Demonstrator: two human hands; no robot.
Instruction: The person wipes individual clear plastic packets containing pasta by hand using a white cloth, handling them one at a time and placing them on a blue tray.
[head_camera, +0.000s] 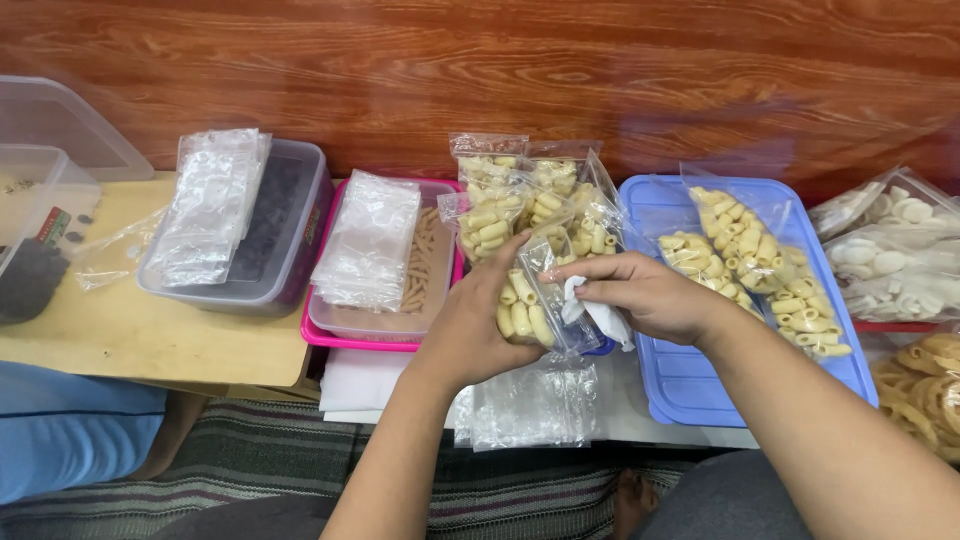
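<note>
My left hand (478, 325) cups a small clear bag of short tube pasta (524, 305) from below and the left. My right hand (648, 296) pinches the bag's top edge and also holds a crumpled white piece, perhaps tissue (590, 312), in its fingers. Just behind the hands, several filled small pasta bags (520, 195) stand in a cluster. More filled pasta bags (755, 255) lie on a blue plastic lid (690, 385) to the right.
A pink tub (330, 335) with pasta carries a stack of empty clear bags (368, 240). Left of it is a grey lidded box (290, 250) topped with more bags. Loose empty bags (530, 405) lie below my hands. Bags of white and ring-shaped crackers (890, 260) sit far right.
</note>
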